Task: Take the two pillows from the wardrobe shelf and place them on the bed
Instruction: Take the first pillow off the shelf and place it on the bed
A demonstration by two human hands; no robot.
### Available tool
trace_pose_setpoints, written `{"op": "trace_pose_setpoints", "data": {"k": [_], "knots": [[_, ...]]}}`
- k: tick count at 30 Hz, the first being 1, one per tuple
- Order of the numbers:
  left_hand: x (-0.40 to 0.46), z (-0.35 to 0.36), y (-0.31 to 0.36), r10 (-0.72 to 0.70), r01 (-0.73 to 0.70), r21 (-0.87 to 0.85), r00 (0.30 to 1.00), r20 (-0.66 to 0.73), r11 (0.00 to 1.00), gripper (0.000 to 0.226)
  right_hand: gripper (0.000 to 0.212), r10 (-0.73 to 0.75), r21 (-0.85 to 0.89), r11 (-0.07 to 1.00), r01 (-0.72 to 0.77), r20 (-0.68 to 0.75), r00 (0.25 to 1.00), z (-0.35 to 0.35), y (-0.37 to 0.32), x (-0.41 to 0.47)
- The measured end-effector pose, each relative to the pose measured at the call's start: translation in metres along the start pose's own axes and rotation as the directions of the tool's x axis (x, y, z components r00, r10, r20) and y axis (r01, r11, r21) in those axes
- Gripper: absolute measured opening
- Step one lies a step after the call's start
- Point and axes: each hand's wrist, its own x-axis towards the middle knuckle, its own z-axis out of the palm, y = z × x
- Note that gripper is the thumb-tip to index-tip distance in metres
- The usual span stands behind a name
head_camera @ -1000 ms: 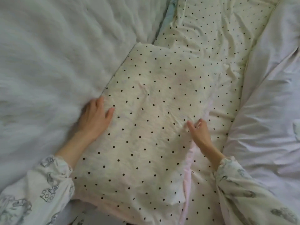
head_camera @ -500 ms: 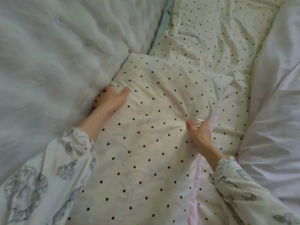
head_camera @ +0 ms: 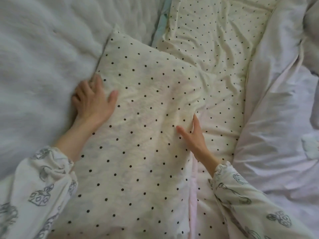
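Resting flat on the near pillow (head_camera: 138, 135), the left hand (head_camera: 94, 99) lies at about nine o'clock on the pillow's left edge, fingers straight and spread, thumb pointing toward one o'clock, holding nothing. Its outer fingers sit where the pillow meets the fluffy white blanket (head_camera: 43, 66); whether they tuck under that edge cannot be told. The right hand (head_camera: 195, 137) lies at about four o'clock on the pillow's right edge, fingers extended toward twelve o'clock along the side of the pillow, thumb splayed onto the top face; it is released rather than clenched, pressing against the fabric, which bunches in creases just above the fingertips. Both forearms come up from six o'clock in loose white sleeves (head_camera: 43, 192) printed with grey figures.

Outward from the hands, the near pillow is cream with small black dots and lies on the bed, its long axis running from six o'clock up toward eleven o'clock, its far corner touching the fluffy blanket. A pale pink edge (head_camera: 194, 195) shows along its lower right side. Just beside it, from one o'clock down past the right hand, lies a second dotted cream pillow (head_camera: 215, 57), wrinkled, its near part partly overlapped by the first. A strip of pale blue fabric (head_camera: 163, 21) shows at twelve o'clock between blanket and second pillow. At three o'clock a crumpled lilac-white duvet (head_camera: 276, 126) borders the second pillow.
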Motion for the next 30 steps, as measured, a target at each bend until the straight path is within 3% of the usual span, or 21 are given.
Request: {"op": "trace_pose_setpoints", "data": {"k": [2, 5, 9, 12, 15, 20, 28, 30], "knots": [[-0.012, 0.013, -0.003, 0.095, -0.099, 0.04, 0.992, 0.079, 0.994, 0.067, 0.073, 0.021, -0.035, 0.999, -0.021, 0.023, 1.0, 0.001, 0.012, -0.013], [-0.03, 0.02, -0.011, 0.148, -0.149, 0.013, 0.988, 0.045, 0.989, 0.068, 0.091, 0.101, -0.13, 0.987, -0.089, 0.089, 0.991, 0.004, 0.034, -0.044], [-0.066, 0.022, -0.041, 0.195, -0.196, 0.033, 0.98, 0.032, 0.98, 0.067, 0.093, 0.086, -0.108, 0.991, -0.073, 0.116, 0.99, 0.018, 0.049, -0.078], [-0.093, 0.018, -0.058, 0.142, -0.143, 0.044, 0.99, 0.027, 0.989, 0.07, 0.108, 0.166, -0.091, 0.983, -0.156, 0.119, 0.979, 0.026, 0.056, -0.091], [-0.12, 0.008, -0.072, 0.0, 0.0, 0.021, 1.0, 0.004, 1.0, 0.075, 0.116, 0.309, 0.042, 0.947, -0.318, 0.139, 0.941, 0.027, 0.063, -0.099], [-0.145, -0.005, -0.081, -0.187, 0.189, -0.018, 0.979, 0.078, 0.982, 0.079, 0.105, 0.381, 0.106, 0.907, -0.408, 0.21, 0.901, 0.028, 0.066, -0.107], [-0.147, -0.008, -0.08, -0.054, 0.053, -0.021, 0.998, -0.03, 0.998, 0.074, 0.099, 0.362, 0.197, 0.889, -0.413, 0.251, 0.898, 0.045, 0.068, -0.105], [-0.146, -0.006, -0.081, -0.044, 0.044, -0.003, 0.998, -0.037, 0.999, 0.074, 0.106, 0.346, 0.162, 0.907, -0.389, 0.239, 0.907, 0.044, 0.07, -0.108]]}}
